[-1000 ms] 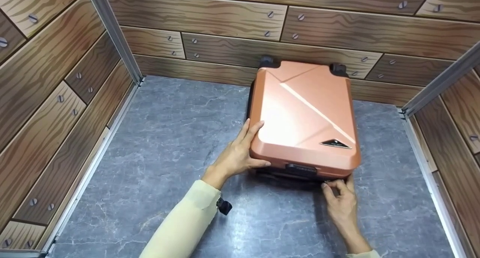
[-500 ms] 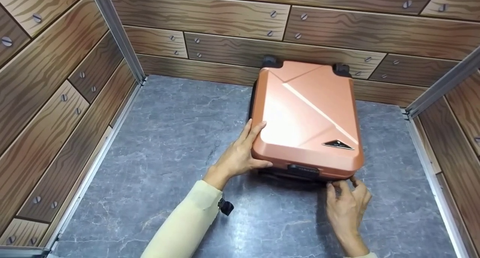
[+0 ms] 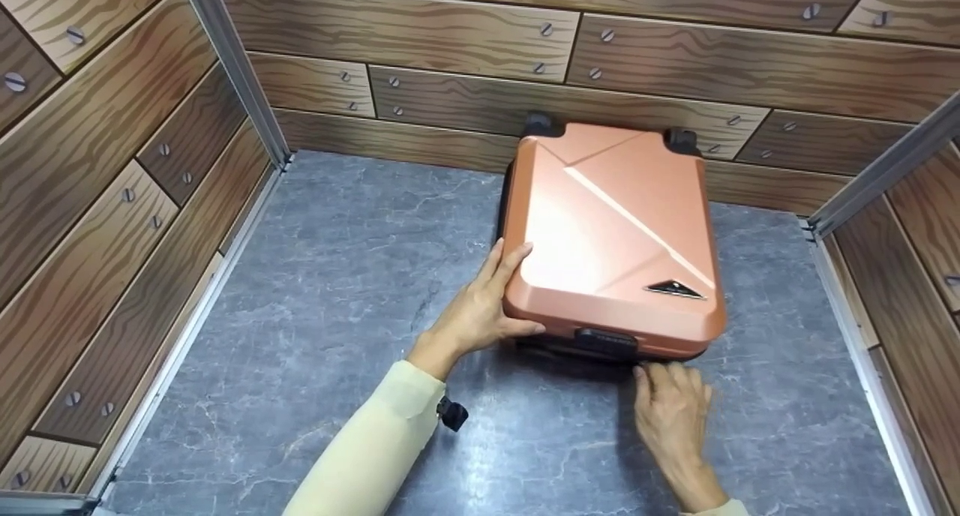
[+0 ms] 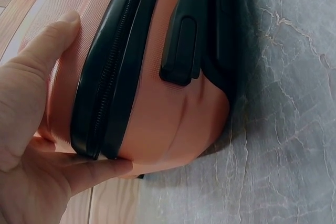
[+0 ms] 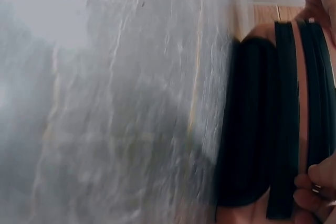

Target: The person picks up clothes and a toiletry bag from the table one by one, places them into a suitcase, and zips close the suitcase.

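Observation:
An orange-pink hard-shell suitcase [image 3: 615, 216] lies flat on the grey marbled surface, its wheels toward the back wall. My left hand [image 3: 472, 313] grips its near left corner, with the thumb on the near side and fingers along the left side. In the left wrist view, a black zipper [image 4: 113, 66] runs between the thumb and fingers. At the near right edge, my right hand [image 3: 671, 411] has its fingertips against the zipper side. The right wrist view shows a small metal zipper pull [image 5: 316, 188] pinched between its thumb and finger. The fingertips are partly hidden in the head view.
Wood-patterned panels [image 3: 450, 32] stand at the back and both sides, joined by metal corner posts [image 3: 232, 66]. The grey marbled surface [image 3: 360, 238] extends left and in front of the suitcase. A black handle [image 3: 606, 341] is on the suitcase's near side.
My right hand first shifts slightly right, then back left along the suitcase's near edge, its fingers closer together now. The left hand keeps its grip and the suitcase stays in place.

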{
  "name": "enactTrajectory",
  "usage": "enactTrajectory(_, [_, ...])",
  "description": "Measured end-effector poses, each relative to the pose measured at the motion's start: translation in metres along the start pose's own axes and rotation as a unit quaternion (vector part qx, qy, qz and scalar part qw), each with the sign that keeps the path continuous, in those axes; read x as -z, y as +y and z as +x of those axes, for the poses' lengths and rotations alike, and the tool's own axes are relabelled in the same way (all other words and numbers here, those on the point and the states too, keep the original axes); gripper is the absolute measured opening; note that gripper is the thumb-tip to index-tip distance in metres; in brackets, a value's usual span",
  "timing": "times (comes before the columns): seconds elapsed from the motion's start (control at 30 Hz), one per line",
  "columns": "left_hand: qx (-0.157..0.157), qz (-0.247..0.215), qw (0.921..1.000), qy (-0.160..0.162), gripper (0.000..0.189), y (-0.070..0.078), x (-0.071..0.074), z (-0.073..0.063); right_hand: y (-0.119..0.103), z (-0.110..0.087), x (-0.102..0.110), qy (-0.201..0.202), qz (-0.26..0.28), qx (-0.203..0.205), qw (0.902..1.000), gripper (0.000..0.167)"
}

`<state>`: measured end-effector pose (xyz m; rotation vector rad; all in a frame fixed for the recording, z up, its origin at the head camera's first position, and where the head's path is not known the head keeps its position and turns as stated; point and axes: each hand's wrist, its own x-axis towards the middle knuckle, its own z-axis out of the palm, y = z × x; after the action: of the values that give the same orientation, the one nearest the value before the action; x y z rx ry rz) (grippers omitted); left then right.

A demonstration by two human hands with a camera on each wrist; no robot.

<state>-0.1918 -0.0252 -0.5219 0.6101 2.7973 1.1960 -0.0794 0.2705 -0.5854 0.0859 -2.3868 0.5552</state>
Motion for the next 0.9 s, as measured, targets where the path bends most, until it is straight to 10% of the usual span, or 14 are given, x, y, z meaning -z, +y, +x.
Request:
enactTrajectory(0.57, [0.009,0.002,0.9999,-0.006,0.123,-0.0006,0.0001,0.0005,-0.0022,-0.0011,-0.0058,0.069,0.044,0.0,0.9966,0.005])
enactTrajectory(0.9, [0.013,-0.012,0.9998,-0.007,0.11,-0.0003,0.0011,0.0,-0.0104,-0.0027,-0.0042,0.045,0.036,0.007,0.9983,0.009])
